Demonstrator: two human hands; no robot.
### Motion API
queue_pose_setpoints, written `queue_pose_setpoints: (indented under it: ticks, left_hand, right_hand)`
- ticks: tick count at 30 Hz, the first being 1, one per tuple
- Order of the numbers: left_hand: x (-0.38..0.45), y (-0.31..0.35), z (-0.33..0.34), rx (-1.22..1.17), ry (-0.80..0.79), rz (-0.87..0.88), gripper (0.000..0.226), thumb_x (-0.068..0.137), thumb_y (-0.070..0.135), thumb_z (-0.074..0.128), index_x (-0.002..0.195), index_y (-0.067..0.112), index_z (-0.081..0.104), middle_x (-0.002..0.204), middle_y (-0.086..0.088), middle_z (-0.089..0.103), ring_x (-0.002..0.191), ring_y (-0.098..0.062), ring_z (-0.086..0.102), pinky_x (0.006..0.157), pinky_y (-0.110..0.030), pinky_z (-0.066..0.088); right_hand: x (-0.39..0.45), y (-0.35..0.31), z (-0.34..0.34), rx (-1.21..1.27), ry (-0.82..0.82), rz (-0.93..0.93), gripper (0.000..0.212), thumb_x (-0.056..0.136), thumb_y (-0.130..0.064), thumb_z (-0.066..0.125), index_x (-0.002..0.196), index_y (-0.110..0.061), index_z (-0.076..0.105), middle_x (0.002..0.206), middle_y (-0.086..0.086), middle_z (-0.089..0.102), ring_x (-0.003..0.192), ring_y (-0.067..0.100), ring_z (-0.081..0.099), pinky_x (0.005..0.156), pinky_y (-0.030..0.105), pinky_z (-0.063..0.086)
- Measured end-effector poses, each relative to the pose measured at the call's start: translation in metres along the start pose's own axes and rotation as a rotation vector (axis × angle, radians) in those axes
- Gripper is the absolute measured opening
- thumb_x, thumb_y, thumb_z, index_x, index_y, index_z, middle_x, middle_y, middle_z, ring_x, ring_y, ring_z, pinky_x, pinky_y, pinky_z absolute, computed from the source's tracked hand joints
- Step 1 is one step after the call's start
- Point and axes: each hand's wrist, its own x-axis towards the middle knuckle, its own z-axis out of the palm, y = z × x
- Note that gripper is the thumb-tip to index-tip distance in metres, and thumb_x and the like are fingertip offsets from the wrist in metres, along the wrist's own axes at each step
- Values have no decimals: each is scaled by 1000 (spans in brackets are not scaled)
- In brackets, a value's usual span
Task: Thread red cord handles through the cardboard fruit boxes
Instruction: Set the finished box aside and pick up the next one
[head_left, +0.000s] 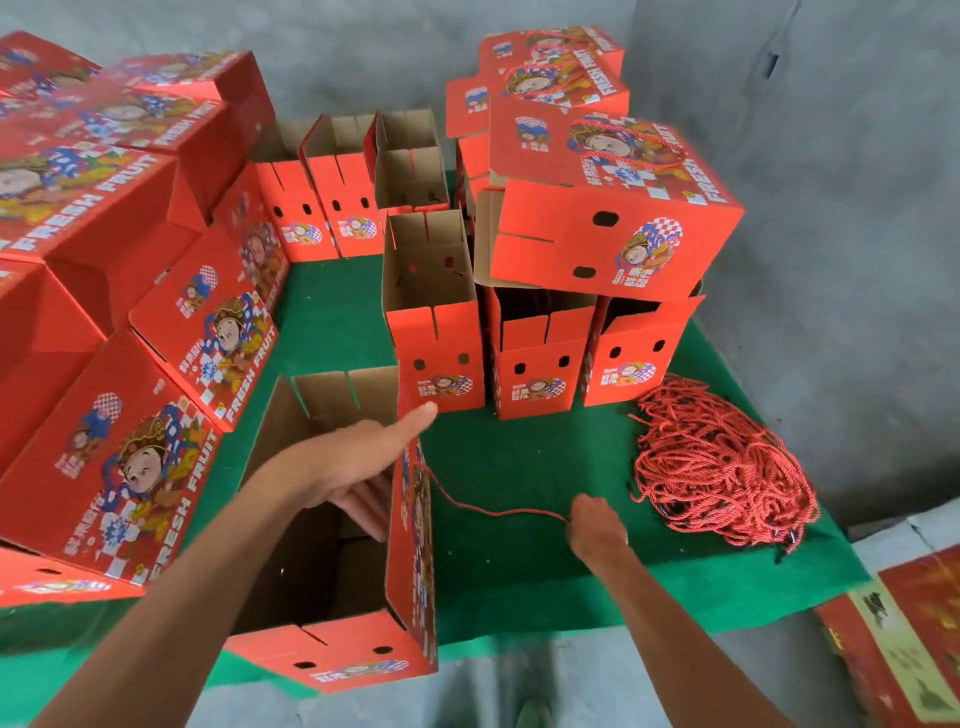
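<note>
An open red cardboard fruit box stands at the front edge of the green table. My left hand reaches inside it, fingers against the inner face of the right wall, thumb sticking out above the rim. A single red cord runs from that wall's outer side across the cloth to my right hand, which pinches its far end. A big tangled pile of red cords lies just right of that hand.
Three open boxes stand in a row behind the cord, with a closed box with handles stacked on top. More open boxes sit at the back. Closed boxes are heaped on the left. A grey wall is at the right.
</note>
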Motion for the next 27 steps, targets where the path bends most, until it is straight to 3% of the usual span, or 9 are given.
queue_pose_setpoints:
  ticks: [2,3,5,6,9,13,16,22,27]
  left_hand:
    - [-5,-12,6,89,-81,-7,70,86,71,59,116,9,67,101,-14,78,90,-32,77,76,-45,64]
    - [-7,-20,10,103,-127,-11,56,91,59,63,120,11,63,104,-11,78,94,-30,76,81,-47,63]
    - [-9,-33,16,31,-178,-25,34,98,36,58,127,18,55,110,-8,77,101,-27,75,85,-48,62]
    - [-9,-37,18,-48,-161,-33,29,99,27,53,127,20,52,111,-8,76,102,-27,74,84,-48,62]
    - [-10,-44,15,-240,-57,-53,25,99,13,45,120,19,57,105,-7,78,95,-23,76,79,-41,62]
    - [-10,-47,5,-317,64,-60,31,97,13,48,125,11,60,106,-13,77,96,-27,75,78,-35,60]
    - [-10,-47,-4,-372,127,-60,27,97,16,51,121,12,62,98,-11,79,81,-21,77,64,-30,59]
    - [-9,-61,-18,-443,149,-89,28,93,21,57,119,13,64,98,-12,79,75,-19,77,55,-27,59]
    - [-17,-78,-30,-508,140,-52,32,92,23,58,122,15,64,109,-14,76,90,-26,77,75,-38,59]
  right_hand:
    - [-4,-1,-4,131,-64,40,27,97,-21,67,118,-4,62,118,16,67,110,31,68,89,36,53]
    - [-8,-5,-5,258,-82,57,24,93,-23,72,104,-3,67,103,16,70,93,28,71,77,33,55]
    - [-24,-22,-6,711,-148,69,17,91,-15,75,83,-1,70,79,15,69,60,19,66,57,29,56]
    - [-36,-34,-5,972,-205,38,15,93,-7,73,80,1,69,77,17,69,54,16,65,54,27,57]
    - [-78,-73,0,1594,-422,-90,4,93,6,68,94,9,72,86,24,73,70,23,74,67,29,63]
    - [-115,-114,4,1927,-622,-107,29,92,5,70,119,13,65,99,24,75,86,26,75,78,28,63]
    - [-127,-136,6,2031,-636,-59,36,92,0,71,124,11,63,94,16,74,84,19,72,80,26,61]
    - [-128,-146,14,1815,-327,-75,17,91,-5,76,107,-1,72,85,13,78,78,18,74,73,26,59]
    - [-133,-152,21,1701,-229,-184,3,94,-5,73,93,-4,75,84,12,78,77,18,73,72,28,60]
